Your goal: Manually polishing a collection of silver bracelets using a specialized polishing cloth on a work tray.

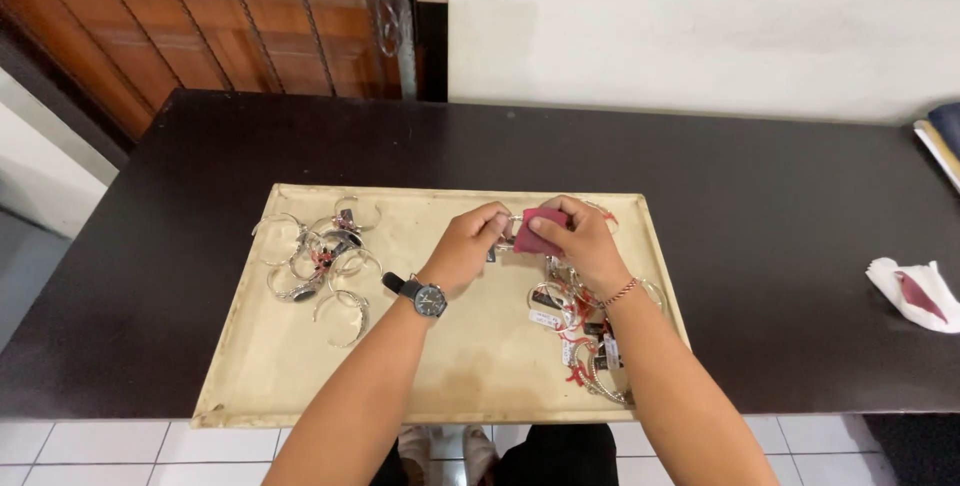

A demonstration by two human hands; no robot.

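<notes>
Bangle, silver, sits between my two hands above the far middle of the tray, mostly hidden by fingers. Largest is the dark table; on it lies the beige tray. Left of my hands, a heap of silver bangles; right, a tagged heap. My left hand, its grip closed, pinches the bangle. My right hand, fingers folded, presses a red cloth against it.
</notes>
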